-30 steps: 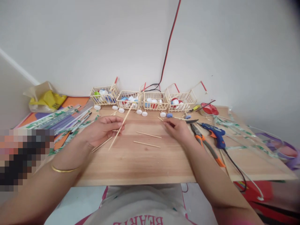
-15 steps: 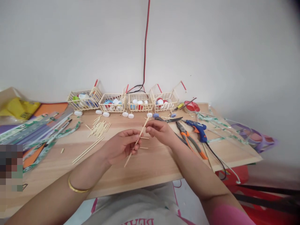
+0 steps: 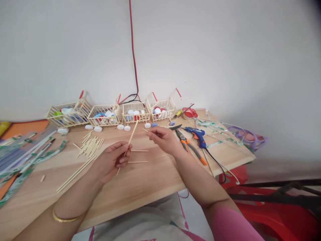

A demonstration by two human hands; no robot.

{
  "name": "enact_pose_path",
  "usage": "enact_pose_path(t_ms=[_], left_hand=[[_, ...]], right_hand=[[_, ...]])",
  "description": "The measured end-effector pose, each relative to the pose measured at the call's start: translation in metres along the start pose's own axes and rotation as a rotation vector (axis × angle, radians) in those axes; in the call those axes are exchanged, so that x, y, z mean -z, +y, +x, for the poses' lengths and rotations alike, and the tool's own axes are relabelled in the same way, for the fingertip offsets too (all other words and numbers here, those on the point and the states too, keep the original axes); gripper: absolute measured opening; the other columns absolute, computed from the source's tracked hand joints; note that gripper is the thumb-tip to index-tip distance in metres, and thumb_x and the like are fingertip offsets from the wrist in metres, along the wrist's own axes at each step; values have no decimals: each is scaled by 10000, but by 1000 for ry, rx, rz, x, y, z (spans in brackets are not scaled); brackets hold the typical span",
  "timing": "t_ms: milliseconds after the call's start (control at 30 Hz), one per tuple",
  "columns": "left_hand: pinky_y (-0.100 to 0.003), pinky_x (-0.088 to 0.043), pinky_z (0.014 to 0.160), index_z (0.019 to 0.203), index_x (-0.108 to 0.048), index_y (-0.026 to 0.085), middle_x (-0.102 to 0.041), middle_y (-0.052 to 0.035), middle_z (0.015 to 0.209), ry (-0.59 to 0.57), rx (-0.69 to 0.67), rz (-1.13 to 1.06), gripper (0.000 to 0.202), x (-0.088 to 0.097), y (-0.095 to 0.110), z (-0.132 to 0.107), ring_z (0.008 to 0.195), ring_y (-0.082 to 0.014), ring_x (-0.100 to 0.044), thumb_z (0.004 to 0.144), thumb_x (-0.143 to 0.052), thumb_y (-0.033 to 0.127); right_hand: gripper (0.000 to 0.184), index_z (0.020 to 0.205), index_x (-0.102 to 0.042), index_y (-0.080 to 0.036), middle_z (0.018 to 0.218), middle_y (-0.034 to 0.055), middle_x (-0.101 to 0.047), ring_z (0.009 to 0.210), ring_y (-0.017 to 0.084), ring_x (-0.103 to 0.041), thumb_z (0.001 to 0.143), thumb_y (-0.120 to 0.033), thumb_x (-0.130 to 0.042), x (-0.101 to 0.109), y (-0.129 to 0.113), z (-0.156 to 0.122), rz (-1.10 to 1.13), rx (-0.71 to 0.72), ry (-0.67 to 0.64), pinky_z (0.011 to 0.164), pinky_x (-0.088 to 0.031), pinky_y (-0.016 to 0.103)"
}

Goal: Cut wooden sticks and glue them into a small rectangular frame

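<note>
Camera on my head faces forward, downward: left hand (image 3: 110, 161), right hand (image 3: 164, 139) near, table (image 3: 152, 180) below, wall (image 3: 200, 50) beyond.

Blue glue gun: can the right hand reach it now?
Probably yes: the glue gun lies uncovered near the right hand, just past the pliers, though whether that hand holds a stick is unclear.

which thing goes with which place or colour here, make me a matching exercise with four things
Column one
1. Glue gun
2. Upward-tilted stick
3. Bangle
4. Short sticks

Column two
A. Gold-coloured
B. Gripped by the left hand
C. Heaped on the wooden table
D. Mostly blue

Right pairs: 1-D, 2-B, 3-A, 4-C
</note>
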State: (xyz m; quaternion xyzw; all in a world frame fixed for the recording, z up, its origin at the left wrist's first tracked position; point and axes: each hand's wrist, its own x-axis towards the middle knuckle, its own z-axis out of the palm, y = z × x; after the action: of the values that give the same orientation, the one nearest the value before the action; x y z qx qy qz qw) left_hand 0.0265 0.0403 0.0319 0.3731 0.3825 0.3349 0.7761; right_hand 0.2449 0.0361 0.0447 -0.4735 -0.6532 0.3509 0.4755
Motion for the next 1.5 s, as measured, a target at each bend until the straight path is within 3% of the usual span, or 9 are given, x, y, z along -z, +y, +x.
enact_pose_path(t_ms=[233,300,433,600,800,1100,1200,1333,1500], left_hand=[[-122,-193,371,803,-608,124,-502,27,632,39,-66,-47,191,3,3,3,438,-8,-339,738,-681,288],[-122,-197,370,808,-609,124,-505,27,630,42,-77,-42,198,2,4,1,437,-10,-343,734,-685,291],[-125,-203,371,817,-611,122,-515,22,635,40,-85,-31,205,1,4,-1,441,-13,-355,729,-688,291],[-133,-208,372,817,-615,114,-521,16,650,43,-108,2,217,0,2,0,448,-19,-368,719,-692,291],[-132,-206,376,839,-623,118,-529,15,660,63,-109,44,236,1,-1,2,460,-20,-380,709,-698,300],[-138,-193,384,851,-634,122,-537,14,657,71,-120,78,270,-1,-3,1,463,-22,-380,689,-714,323],[-138,-195,388,846,-638,124,-537,18,650,88,-124,86,281,-2,-4,1,459,-19,-376,678,-721,333],[-141,-190,391,839,-642,123,-538,19,643,79,-142,106,292,-1,-3,1,459,-20,-375,674,-723,350],[-153,-217,390,904,-643,150,-553,24,622,89,-159,157,327,-4,-2,-3,440,-32,-393,673,-721,368]], right_hand=[[240,816,-622,-186,636,-22,-554,553,87,-474,838,-413,-546,67,-36,-9,-213,103,498,544,-402,217],[265,836,-626,-182,639,-14,-563,560,93,-479,838,-431,-537,87,-40,-17,-341,63,547,550,-396,224],[284,789,-640,-174,626,-2,-581,555,111,-490,834,-426,-518,111,-24,-46,-678,-129,398,551,-377,238],[251,805,-631,-202,693,23,-634,623,159,-563,826,-415,-500,119,6,-87,-917,-374,154,575,-382,255],[455,1064,-593,-196,976,94,-619,894,241,-567,723,-496,-617,122,24,-115,-999,-409,4,741,-422,316],[296,1027,-589,-200,1015,84,-621,960,223,-556,810,-397,-548,109,14,-94,-1026,-333,-14,790,-406,293],[330,1024,-583,-185,968,95,-629,895,220,-571,808,-432,-545,109,10,-85,-1086,-456,-36,715,-395,275],[542,1039,-567,-157,981,125,-618,869,251,-580,635,-492,-704,112,12,-87,-1110,-638,-167,648,-384,270],[365,942,-571,-133,909,145,-628,794,241,-595,729,-428,-599,111,13,-95,-1104,-674,-101,609,-400,278]])
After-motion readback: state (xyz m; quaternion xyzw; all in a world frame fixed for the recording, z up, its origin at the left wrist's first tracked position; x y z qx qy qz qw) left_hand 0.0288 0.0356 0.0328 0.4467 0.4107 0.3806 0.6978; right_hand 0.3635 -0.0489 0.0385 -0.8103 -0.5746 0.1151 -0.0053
